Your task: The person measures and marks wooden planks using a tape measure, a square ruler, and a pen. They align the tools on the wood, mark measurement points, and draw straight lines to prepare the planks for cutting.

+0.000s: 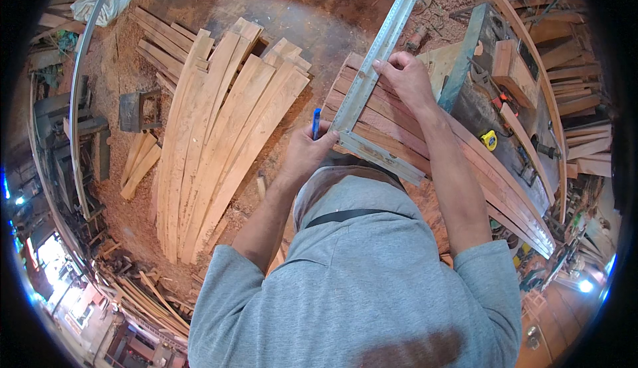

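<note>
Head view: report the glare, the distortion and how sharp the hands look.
In the head view, a light at lower right glares and patches at lower left are washed out; in the head view, the fisheye leaves black corners and edges bow near its rim; in the head view, the left hand, right hand and square look fairly sharp.

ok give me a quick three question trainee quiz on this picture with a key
1. What blue thing does the left hand hold?

2. True or false: the small yellow-and-black tape measure lies to the left of the L-shaped silvery metal square.

3. What lies under the square, next to the right hand?
A) a crumpled white cloth
B) curved reddish wooden planks
C) the tape measure

Key: 1. A slim blue pen. 2. False; it lies to the right. 3. B.
</note>
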The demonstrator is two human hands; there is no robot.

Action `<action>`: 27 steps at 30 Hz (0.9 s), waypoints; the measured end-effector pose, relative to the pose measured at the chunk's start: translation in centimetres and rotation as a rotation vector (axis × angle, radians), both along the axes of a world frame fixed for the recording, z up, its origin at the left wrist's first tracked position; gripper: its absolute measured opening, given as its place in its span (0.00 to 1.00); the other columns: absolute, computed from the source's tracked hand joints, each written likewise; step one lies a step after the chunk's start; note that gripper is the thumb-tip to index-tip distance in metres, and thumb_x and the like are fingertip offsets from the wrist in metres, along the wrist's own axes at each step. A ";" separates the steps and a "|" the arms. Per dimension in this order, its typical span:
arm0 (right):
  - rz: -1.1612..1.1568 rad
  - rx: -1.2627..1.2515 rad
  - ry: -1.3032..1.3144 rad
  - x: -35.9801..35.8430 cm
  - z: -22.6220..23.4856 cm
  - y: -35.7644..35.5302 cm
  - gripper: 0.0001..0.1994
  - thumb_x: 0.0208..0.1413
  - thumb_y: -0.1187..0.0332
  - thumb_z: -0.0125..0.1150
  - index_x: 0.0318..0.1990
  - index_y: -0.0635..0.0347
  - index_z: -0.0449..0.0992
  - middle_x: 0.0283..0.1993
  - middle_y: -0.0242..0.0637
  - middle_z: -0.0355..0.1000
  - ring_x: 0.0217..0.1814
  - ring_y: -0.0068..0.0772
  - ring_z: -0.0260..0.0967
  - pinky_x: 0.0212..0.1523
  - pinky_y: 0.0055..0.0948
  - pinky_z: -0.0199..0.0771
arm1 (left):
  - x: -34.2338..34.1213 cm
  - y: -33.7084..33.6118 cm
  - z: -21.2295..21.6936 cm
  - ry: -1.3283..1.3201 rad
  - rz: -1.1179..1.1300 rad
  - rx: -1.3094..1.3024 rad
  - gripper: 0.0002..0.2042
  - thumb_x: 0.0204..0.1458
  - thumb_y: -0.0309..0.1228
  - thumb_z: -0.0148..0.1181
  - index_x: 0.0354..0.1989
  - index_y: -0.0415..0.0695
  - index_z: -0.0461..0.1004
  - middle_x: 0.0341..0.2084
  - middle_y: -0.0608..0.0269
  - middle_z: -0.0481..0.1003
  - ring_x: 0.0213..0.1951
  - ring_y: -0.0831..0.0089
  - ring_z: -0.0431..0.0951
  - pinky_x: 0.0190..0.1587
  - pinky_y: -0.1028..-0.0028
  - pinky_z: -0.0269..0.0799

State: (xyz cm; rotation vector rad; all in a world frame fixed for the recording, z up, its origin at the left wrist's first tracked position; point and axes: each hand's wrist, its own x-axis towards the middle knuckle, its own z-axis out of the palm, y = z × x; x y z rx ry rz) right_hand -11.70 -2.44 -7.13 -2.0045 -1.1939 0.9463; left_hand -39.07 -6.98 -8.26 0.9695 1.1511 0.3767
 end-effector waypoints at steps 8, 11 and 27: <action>0.004 0.008 0.001 -0.9 -0.6 1.7 0.18 0.53 0.54 0.72 0.33 0.65 0.84 0.27 0.39 0.79 0.30 0.29 0.75 0.35 0.32 0.74 | 0.1 0.0 1.1 -0.048 0.245 0.106 0.12 0.59 0.27 0.65 0.50 0.39 0.79 0.25 0.74 0.75 0.24 0.85 0.69 0.27 0.80 0.66; 0.002 0.002 0.012 -1.1 -0.7 1.9 0.18 0.53 0.54 0.72 0.33 0.64 0.84 0.27 0.39 0.79 0.30 0.29 0.76 0.36 0.32 0.74 | 0.0 -0.1 1.4 -0.067 0.244 0.136 0.18 0.59 0.25 0.64 0.59 0.39 0.76 0.30 0.71 0.78 0.27 0.85 0.71 0.30 0.80 0.68; -0.035 0.023 0.096 -1.4 -1.4 2.3 0.17 0.54 0.56 0.73 0.33 0.65 0.83 0.28 0.36 0.79 0.30 0.26 0.73 0.35 0.31 0.73 | -0.9 0.7 0.4 -0.052 0.149 0.124 0.22 0.60 0.24 0.63 0.64 0.41 0.73 0.51 0.62 0.80 0.45 0.80 0.78 0.50 0.78 0.73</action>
